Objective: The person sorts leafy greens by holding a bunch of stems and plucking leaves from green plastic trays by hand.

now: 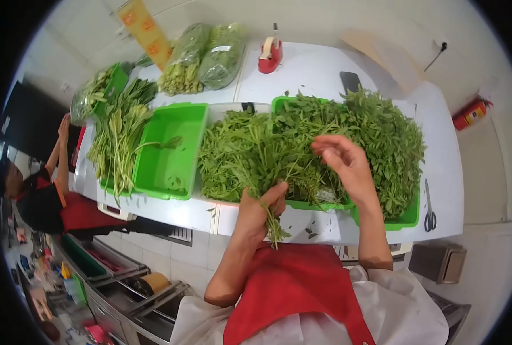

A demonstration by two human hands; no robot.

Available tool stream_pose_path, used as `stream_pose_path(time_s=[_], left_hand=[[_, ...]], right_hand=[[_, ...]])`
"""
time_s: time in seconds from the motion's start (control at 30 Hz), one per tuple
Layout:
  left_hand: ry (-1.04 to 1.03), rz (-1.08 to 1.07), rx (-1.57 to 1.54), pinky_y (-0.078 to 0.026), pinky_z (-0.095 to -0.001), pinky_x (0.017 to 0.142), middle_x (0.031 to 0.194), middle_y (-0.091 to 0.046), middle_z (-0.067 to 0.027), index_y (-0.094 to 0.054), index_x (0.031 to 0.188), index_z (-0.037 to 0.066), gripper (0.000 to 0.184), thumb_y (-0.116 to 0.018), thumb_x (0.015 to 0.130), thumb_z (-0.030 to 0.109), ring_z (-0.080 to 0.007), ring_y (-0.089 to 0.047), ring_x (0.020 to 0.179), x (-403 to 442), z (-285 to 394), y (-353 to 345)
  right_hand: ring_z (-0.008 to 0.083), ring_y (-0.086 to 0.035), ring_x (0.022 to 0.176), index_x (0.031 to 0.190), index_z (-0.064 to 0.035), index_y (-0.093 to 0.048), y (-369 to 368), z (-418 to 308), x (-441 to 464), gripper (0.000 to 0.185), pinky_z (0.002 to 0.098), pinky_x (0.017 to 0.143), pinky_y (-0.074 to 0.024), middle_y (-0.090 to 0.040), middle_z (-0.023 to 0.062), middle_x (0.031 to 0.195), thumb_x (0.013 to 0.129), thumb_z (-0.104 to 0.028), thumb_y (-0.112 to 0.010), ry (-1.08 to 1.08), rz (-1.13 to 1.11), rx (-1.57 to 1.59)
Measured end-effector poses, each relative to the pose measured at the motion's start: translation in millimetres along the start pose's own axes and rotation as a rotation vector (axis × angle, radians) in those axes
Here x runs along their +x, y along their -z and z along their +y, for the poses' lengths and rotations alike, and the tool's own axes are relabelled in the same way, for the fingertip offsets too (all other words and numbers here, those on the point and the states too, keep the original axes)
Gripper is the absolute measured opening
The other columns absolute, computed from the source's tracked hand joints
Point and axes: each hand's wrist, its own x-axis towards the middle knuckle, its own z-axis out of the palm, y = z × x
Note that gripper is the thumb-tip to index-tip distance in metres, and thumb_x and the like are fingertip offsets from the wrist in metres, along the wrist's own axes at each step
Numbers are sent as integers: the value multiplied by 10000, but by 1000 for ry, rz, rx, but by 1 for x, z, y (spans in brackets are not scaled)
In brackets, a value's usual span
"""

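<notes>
My left hand (257,211) is closed around the stems of a bunch of leafy greens (259,158), whose leaves point away from me and whose stem ends hang below the fist. My right hand (345,164) is raised over the greens, its fingers loosely bent and apart, with nothing visible in it. Under the bunch, more loose greens (218,155) fill a pale tray. Beneath and beside my right hand, green trays (408,218) are heaped with leafy stems (385,149).
Left of the pile is a green tray (172,149) holding a few leaves, then long-stemmed greens (115,138). Bagged vegetables (221,57), a red tape dispenser (271,56) and a phone (350,81) lie behind. Scissors (429,215) rest at right. A co-worker (43,195) stands at left.
</notes>
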Motion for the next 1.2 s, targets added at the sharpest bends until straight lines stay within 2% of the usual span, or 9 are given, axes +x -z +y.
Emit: stream_pose_path(time_s=[0.2, 0.27, 0.33, 0.43, 0.5, 0.73, 0.8, 1.0, 1.2], left_hand=[[58, -61, -48, -256, -253, 524, 643, -362, 64, -572, 894, 78, 113, -662, 944, 126, -72, -348, 552, 4, 7, -5], [51, -20, -36, -258, -257, 523, 640, -363, 62, -573, 901, 80, 109, -664, 942, 123, -76, -345, 547, 5, 9, -6], [56, -20, -18, -261, -259, 523, 639, -364, 60, -574, 905, 81, 104, -663, 942, 119, -78, -343, 541, 5, 12, -3], [38, -23, 15, -266, -262, 522, 640, -372, 55, -578, 914, 74, 96, -663, 939, 111, -84, -345, 536, 8, 12, -1], [12, 11, -63, -318, -273, 492, 642, -505, 6, -631, 939, 1, 105, -714, 897, 49, -110, -432, 524, 9, 11, 0], [-11, 35, -45, -318, -275, 477, 641, -529, -2, -625, 930, 3, 124, -732, 877, 34, -108, -438, 500, 6, 11, -3], [-65, 49, -17, -316, -275, 478, 634, -527, -2, -621, 927, 2, 124, -731, 877, 31, -107, -435, 498, 4, 12, -5], [-89, 86, -29, -318, -271, 480, 636, -531, -5, -621, 931, -1, 129, -733, 869, 8, -105, -441, 497, 2, 8, -1], [-127, 94, 86, -295, -274, 490, 662, -507, -9, -599, 976, 24, 148, -712, 882, 13, -101, -394, 506, 1, 8, 1]], right_hand=[[99, -613, 1026, 1168, 0, -637, -14, -4, 2, 248, 264, 891, -497, -662, 41, 1073, 943, -98, -673, -237, -225, 218], [148, -627, 967, 1087, -11, -680, -19, 2, 7, 217, 295, 813, -494, -673, 52, 1031, 912, -136, -702, -34, -235, 72], [156, -627, 948, 1042, -20, -691, -21, -4, 8, 205, 301, 802, -482, -664, 42, 998, 897, -162, -717, -69, -224, 91], [84, -580, 916, 1026, -18, -638, -19, -11, 13, 153, 256, 799, -471, -605, 7, 1012, 912, -96, -704, -3, -293, -10], [92, -580, 913, 1007, -24, -647, -20, -12, 14, 156, 265, 796, -460, -616, 4, 982, 903, -120, -714, 5, -247, -11], [150, -598, 886, 928, -28, -674, -21, -20, 18, 124, 292, 795, -457, -639, 36, 938, 854, -102, -740, 86, -129, -189], [202, -603, 881, 888, -25, -689, -21, -19, 20, 117, 318, 804, -462, -637, 65, 931, 812, -79, -759, 311, -45, -346], [288, -591, 882, 887, -34, -714, -14, -30, 26, 108, 394, 799, -462, -637, 77, 900, 809, -94, -760, 478, 169, -544], [254, -602, 835, 903, -35, -730, 4, -13, 22, 104, 361, 767, -463, -637, 77, 890, 858, -128, -739, 222, -16, -547]])
